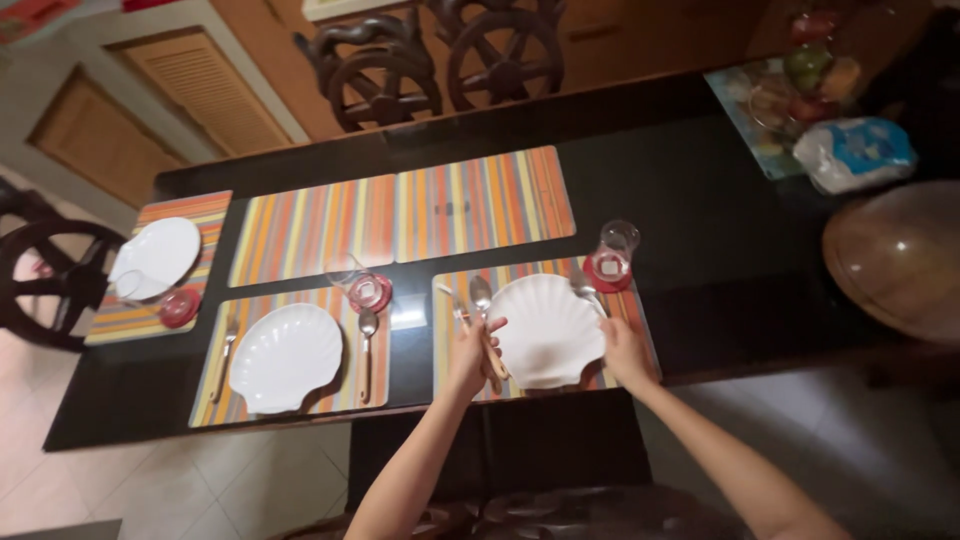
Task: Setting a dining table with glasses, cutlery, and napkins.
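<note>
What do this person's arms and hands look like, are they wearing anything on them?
Both arms are bare from the bottom edge of the picture up to the fingers: no sleeves, no gloves. The left hand and the right hand show no watch, bracelet or ring that I can make out, though the picture is too small and soft to rule out a thin ring.

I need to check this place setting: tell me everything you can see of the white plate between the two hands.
The plate is white, glossy and shell-shaped with ribbed fluting, probably ceramic. It is empty and lies flat on a striped placemat at the near edge of the dark table. The right hand touches its right edge; the left hand, holding cutlery, is at its left edge.
</note>
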